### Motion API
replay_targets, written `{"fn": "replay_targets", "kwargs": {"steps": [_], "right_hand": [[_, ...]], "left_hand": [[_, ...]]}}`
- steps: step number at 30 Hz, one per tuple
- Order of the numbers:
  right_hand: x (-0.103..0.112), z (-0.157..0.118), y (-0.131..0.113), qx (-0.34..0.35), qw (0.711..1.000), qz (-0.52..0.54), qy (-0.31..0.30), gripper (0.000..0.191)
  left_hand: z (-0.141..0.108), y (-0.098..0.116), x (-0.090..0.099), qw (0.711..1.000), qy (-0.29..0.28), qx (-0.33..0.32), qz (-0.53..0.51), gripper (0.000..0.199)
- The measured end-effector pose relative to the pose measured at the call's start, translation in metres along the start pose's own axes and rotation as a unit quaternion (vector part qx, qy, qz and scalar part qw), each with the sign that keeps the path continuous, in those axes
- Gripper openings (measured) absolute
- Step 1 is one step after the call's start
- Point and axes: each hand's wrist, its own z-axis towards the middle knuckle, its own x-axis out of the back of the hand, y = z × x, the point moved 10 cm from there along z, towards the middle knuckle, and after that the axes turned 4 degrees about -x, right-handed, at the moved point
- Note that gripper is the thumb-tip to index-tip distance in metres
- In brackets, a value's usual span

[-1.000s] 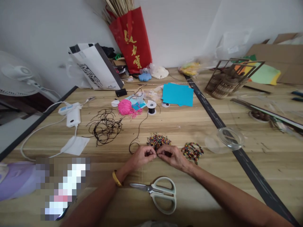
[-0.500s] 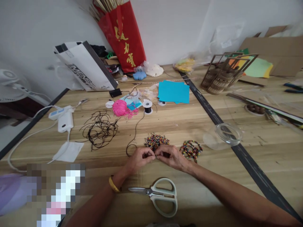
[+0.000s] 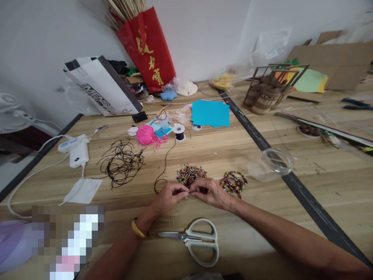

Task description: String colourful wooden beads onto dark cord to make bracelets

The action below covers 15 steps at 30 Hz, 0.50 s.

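Left hand [image 3: 175, 194] + right hand [image 3: 207, 191]: fingertips pinched nearly together, tiny item between, can't make out what | loose bead pile [image 3: 190, 174] just beyond hands on tabletop [image 3: 250, 233] | strung beads [image 3: 233, 182] beside right hand | scissors [image 3: 194, 241] nearer camera

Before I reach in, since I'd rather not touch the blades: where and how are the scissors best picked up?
I'd grip the scissors by the pale handle loops, coming with the right hand from the right end. They lie flat with the blades pointing left, and the wide loops should give thumb and fingers room.
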Motion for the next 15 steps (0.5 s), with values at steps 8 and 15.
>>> {"fn": "replay_targets", "kwargs": {"steps": [8, 15], "right_hand": [[-0.0034, -0.0003, -0.0001, 0.002, 1.000, 0.011, -0.009, 0.007], [-0.0058, -0.0014, 0.0026, -0.015, 1.000, 0.003, -0.020, 0.008]], "left_hand": [[-0.0002, 0.0059, 0.0004, 0.999, 0.016, 0.008, -0.039, 0.017], [-0.0006, 0.0050, -0.0024, 0.998, 0.016, 0.016, -0.059, 0.012]]}}
